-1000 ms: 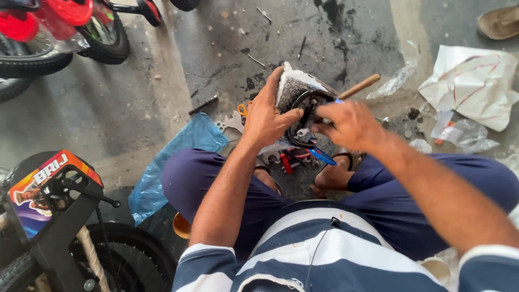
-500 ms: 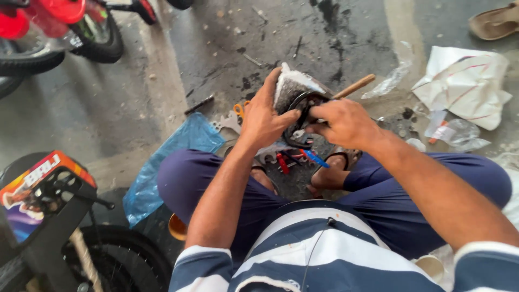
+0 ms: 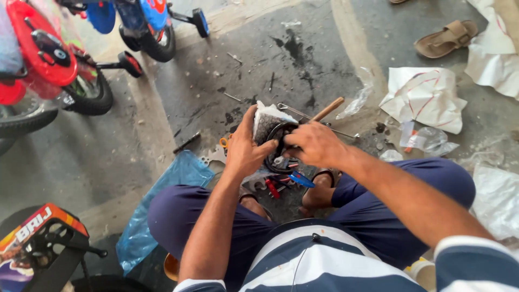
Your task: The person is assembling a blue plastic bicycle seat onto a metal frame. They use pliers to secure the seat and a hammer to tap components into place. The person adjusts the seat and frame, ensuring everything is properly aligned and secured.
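Both hands point(image 3: 281, 148) on small wheel point(image 3: 275, 135); hammer point(image 3: 327, 110), blue bag point(image 3: 162, 200) nr.

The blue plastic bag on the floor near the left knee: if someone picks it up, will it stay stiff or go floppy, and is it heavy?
The blue plastic bag looks thin and crumpled, so it would probably go floppy. It lies nearly flat, so it is likely light and may slide on the concrete floor.

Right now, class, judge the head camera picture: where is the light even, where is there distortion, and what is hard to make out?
Head view: soft, even daylight, no hard shadows; wide lens stretches the striped shirt at the bottom; the left hand and right hand hide much of the small black wheel they hold; floor litter stays sharp.
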